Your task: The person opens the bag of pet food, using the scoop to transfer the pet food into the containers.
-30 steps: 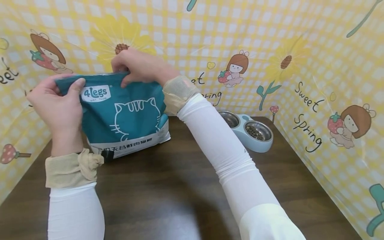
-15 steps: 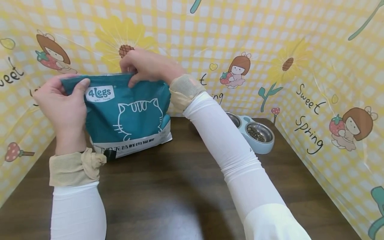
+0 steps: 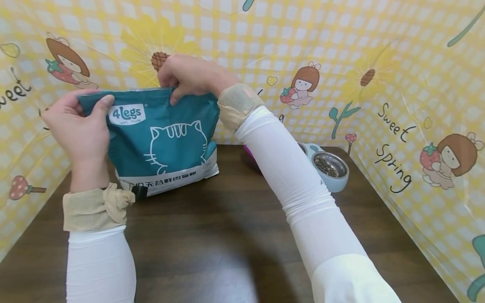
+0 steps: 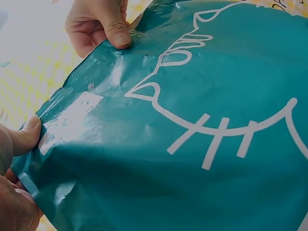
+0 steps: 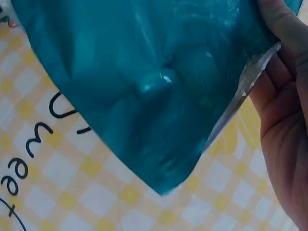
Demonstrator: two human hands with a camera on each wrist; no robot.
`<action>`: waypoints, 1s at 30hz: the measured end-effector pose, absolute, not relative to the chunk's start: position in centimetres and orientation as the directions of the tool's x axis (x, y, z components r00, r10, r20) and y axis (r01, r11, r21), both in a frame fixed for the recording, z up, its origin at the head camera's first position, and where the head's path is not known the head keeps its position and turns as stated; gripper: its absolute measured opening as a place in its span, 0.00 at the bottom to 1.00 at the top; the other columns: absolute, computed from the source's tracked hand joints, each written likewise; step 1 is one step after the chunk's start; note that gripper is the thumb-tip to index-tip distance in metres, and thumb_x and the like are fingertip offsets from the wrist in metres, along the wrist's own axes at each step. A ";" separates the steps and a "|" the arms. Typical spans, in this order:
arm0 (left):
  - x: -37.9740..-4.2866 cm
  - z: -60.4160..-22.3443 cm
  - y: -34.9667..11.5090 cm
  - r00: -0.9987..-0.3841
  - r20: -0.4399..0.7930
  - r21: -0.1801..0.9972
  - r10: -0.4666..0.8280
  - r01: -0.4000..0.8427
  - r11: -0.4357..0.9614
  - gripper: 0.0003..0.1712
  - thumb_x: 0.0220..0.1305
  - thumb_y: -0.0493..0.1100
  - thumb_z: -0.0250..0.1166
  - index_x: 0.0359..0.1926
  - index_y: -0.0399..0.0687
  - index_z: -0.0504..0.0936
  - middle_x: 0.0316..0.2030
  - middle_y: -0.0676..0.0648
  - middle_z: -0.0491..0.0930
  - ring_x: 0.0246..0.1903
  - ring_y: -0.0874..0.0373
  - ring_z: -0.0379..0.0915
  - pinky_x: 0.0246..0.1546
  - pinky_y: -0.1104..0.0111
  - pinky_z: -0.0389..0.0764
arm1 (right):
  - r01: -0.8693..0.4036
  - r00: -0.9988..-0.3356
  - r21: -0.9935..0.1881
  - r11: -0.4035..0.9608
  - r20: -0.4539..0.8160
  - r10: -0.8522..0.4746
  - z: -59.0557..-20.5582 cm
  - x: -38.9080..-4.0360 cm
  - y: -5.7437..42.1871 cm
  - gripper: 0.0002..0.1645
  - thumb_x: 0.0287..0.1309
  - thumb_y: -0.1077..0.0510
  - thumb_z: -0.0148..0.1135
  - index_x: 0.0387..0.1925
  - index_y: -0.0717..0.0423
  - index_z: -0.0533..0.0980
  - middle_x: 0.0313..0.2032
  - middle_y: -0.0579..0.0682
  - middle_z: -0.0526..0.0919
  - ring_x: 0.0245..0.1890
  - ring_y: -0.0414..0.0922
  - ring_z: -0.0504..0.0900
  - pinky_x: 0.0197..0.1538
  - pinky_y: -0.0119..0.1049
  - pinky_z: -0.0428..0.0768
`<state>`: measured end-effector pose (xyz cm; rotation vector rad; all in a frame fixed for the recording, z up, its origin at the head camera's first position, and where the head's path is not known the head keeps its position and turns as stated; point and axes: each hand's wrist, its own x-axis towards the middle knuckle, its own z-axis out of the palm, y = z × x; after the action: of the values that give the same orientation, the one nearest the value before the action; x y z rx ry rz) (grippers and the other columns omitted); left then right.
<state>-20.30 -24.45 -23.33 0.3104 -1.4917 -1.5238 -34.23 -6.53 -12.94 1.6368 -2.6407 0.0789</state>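
Observation:
A teal and white bag of cat food [image 3: 176, 147] with a white cat outline stands at the back left of the table. My left hand [image 3: 81, 130] pinches its top left corner, thumb on the front face. Further along the top edge, my right hand [image 3: 197, 75] pinches the rim, thumb in front and fingers behind. In the left wrist view both hands grip the teal bag [image 4: 202, 168] along its upper edge. The right wrist view shows the bag's silvery inner edge [image 5: 240, 91] beside my right hand [image 5: 284, 110].
A pale blue double pet bowl [image 3: 333, 185] with kibble in its steel dish stands at the back right, partly behind my right sleeve [image 3: 280, 168]. A magenta thing [image 3: 250, 153] peeks out beside that sleeve. Yellow checked cloth [image 3: 242, 42] surrounds the dark wooden table [image 3: 197, 244].
Both hands and the bag have shifted slightly right in the head view, along with the background. The right hand sits a little further right along the rim. A magenta edge now shows beside the sleeve.

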 end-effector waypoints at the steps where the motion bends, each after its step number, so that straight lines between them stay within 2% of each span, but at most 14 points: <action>1: -20.3 -23.3 -24.5 -0.522 0.417 0.879 -0.744 0.440 0.183 0.09 0.61 0.40 0.81 0.43 0.49 0.96 0.40 0.57 0.93 0.44 0.65 0.90 0.54 0.76 0.87 | -0.894 -0.448 -0.019 0.448 0.051 -0.892 -12.9 -34.3 -6.4 0.10 0.67 0.51 0.76 0.44 0.50 0.85 0.33 0.42 0.76 0.37 0.40 0.70 0.45 0.30 0.68; 6: -20.4 -23.2 -24.7 -0.523 0.431 0.871 -0.735 0.455 0.187 0.09 0.60 0.40 0.81 0.42 0.48 0.96 0.40 0.56 0.93 0.44 0.64 0.90 0.54 0.76 0.88 | -0.892 -0.452 0.009 0.452 0.039 -0.891 -12.8 -34.4 -6.0 0.07 0.70 0.52 0.74 0.42 0.51 0.86 0.33 0.43 0.78 0.37 0.41 0.72 0.45 0.30 0.70; 13: -20.5 -23.7 -25.2 -0.484 0.475 0.849 -0.735 0.472 0.238 0.10 0.60 0.41 0.82 0.43 0.46 0.96 0.39 0.56 0.93 0.41 0.66 0.90 0.48 0.78 0.86 | -0.902 -0.425 0.054 0.428 0.055 -0.903 -13.0 -34.8 -5.9 0.11 0.70 0.50 0.74 0.38 0.53 0.83 0.31 0.43 0.75 0.35 0.40 0.69 0.43 0.30 0.67; 19: -20.4 -23.4 -25.2 -0.495 0.483 0.849 -0.723 0.467 0.247 0.10 0.61 0.42 0.81 0.43 0.47 0.96 0.39 0.57 0.93 0.42 0.66 0.90 0.53 0.77 0.88 | -0.906 -0.415 0.069 0.418 0.058 -0.908 -12.7 -35.6 -5.5 0.20 0.70 0.49 0.74 0.26 0.49 0.74 0.26 0.42 0.68 0.31 0.39 0.65 0.39 0.30 0.64; 24: -19.9 -23.5 -25.1 -0.486 0.451 0.862 -0.749 0.456 0.224 0.10 0.61 0.40 0.81 0.43 0.45 0.96 0.39 0.59 0.93 0.43 0.65 0.91 0.52 0.77 0.88 | -0.896 -0.443 0.026 0.444 0.043 -0.896 -12.7 -36.0 -5.4 0.21 0.68 0.45 0.75 0.25 0.47 0.75 0.22 0.39 0.65 0.28 0.38 0.63 0.38 0.30 0.63; 27: -20.0 -23.4 -25.1 -0.496 0.454 0.861 -0.740 0.459 0.220 0.09 0.61 0.40 0.81 0.43 0.46 0.96 0.40 0.56 0.93 0.44 0.65 0.90 0.54 0.76 0.88 | -0.882 -0.469 0.027 0.471 0.055 -0.881 -12.9 -36.3 -4.7 0.23 0.68 0.45 0.76 0.24 0.48 0.75 0.21 0.39 0.66 0.28 0.38 0.64 0.37 0.30 0.64; 30: -20.2 -23.4 -25.0 -0.506 0.465 0.857 -0.727 0.463 0.226 0.09 0.61 0.41 0.81 0.43 0.48 0.96 0.42 0.54 0.93 0.44 0.66 0.91 0.56 0.76 0.88 | -0.881 -0.467 0.037 0.471 0.082 -0.880 -12.9 -36.6 -4.1 0.26 0.69 0.46 0.75 0.21 0.48 0.72 0.21 0.41 0.66 0.27 0.38 0.64 0.36 0.29 0.64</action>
<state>-20.18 -24.99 -23.37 0.2612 -1.4956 -1.4919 -36.58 -4.07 -12.92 1.5709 -2.6162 0.0158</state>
